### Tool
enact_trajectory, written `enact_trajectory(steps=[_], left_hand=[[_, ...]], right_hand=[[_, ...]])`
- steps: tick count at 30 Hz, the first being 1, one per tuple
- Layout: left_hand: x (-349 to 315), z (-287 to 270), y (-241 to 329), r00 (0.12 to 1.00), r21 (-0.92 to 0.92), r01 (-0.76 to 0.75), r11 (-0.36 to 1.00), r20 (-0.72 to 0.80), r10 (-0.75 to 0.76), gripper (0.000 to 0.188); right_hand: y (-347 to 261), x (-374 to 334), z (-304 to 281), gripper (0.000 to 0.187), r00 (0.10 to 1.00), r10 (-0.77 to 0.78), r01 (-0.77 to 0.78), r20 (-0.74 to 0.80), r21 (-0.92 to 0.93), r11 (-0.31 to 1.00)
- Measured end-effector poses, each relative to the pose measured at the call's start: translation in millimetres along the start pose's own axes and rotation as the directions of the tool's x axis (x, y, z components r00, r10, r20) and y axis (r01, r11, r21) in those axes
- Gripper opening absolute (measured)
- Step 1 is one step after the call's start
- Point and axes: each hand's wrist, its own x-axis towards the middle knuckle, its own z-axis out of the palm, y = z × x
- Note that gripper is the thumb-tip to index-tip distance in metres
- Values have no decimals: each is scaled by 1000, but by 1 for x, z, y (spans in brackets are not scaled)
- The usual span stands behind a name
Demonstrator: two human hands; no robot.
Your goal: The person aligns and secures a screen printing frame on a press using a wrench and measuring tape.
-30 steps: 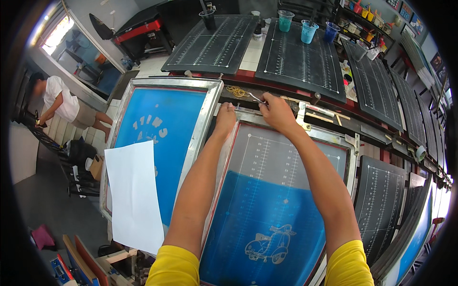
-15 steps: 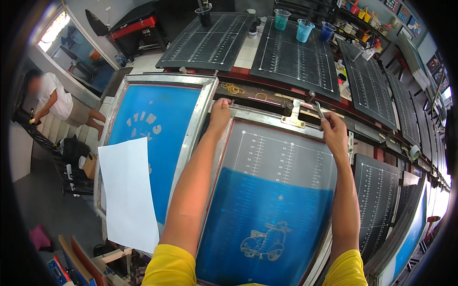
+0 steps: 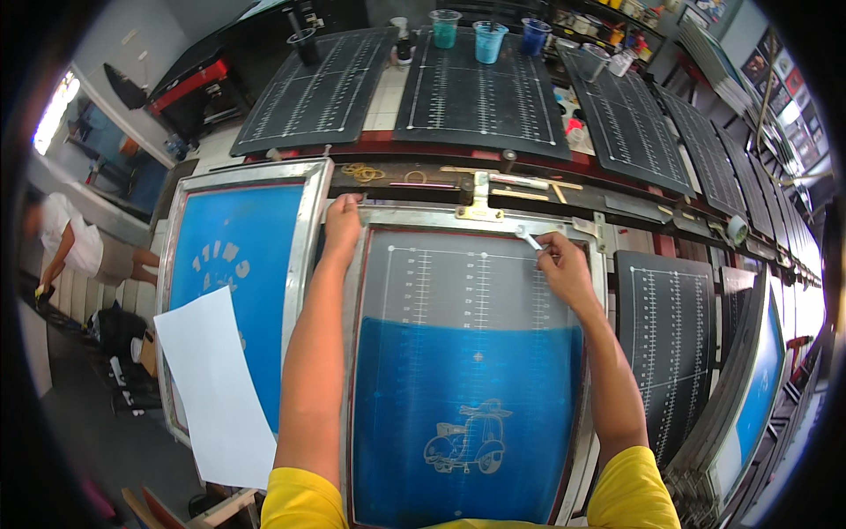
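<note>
In front of me lies a metal-framed printing screen (image 3: 423,217), its mesh part grey and part blue with a pale scooter design (image 3: 467,438). My left hand (image 3: 343,231) is closed round the frame's far left corner. My right hand (image 3: 564,275) grips a small silver wrench (image 3: 528,236), its head over the frame's far bar, right of a brass-coloured hinge plate (image 3: 480,204). A dark board with white ruler marks shows through the mesh.
Left of it rests another framed blue screen (image 3: 313,189), with a white paper sheet (image 3: 216,397) on top. Beyond the rail are dark ruled boards (image 3: 485,97), cups of coloured ink (image 3: 489,44) and rubber bands (image 3: 361,172). A person (image 3: 75,234) stands far left.
The wrench in my right hand has come away from the bolt behind the hinge plate, toward me onto the frame's far bar. My left hand keeps its corner hold. The view has shifted.
</note>
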Motion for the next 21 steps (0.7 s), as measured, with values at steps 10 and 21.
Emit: enact_trajectory(steps=[10,21], left_hand=[[0,-2,3,997,-68,72,995,41,-69,34],[-6,2,11,996,-68,91,994,24,-89,32]], right_hand=[[3,-20,-19,23,996,62,-55,-66,100,993],[-38,17,14,21,996,17,-20,89,40,999]])
